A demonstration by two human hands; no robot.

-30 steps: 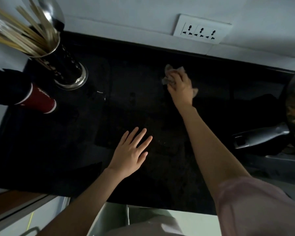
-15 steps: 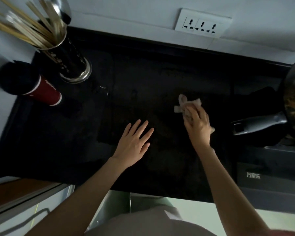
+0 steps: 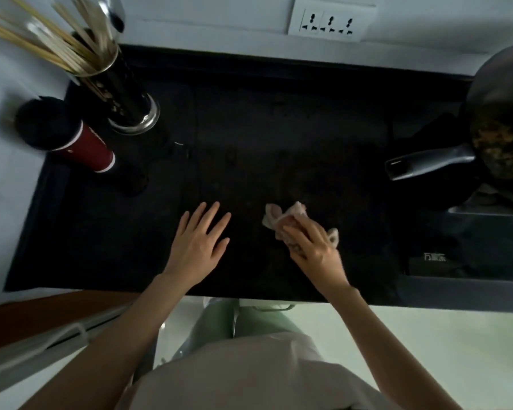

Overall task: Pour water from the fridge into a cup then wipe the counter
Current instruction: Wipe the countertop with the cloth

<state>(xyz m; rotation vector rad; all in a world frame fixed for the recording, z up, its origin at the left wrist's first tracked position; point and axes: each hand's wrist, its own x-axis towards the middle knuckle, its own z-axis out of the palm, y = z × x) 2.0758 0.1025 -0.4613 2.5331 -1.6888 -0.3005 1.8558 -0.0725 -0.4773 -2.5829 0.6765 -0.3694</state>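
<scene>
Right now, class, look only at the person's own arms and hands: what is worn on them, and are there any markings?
Both forearms are bare, with no sleeves, watch or bracelets showing. The left hand wears no ring or glove. The right hand has small dark markings on the fingers, too blurred to identify.

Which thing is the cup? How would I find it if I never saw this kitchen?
Look at the black counter and go to its far left corner, by the wall. A shiny metal holder full of chopsticks stands there, and the cup is just left of it, nearer the person. It is the only red thing there, tall, with a white band round its base.
</scene>
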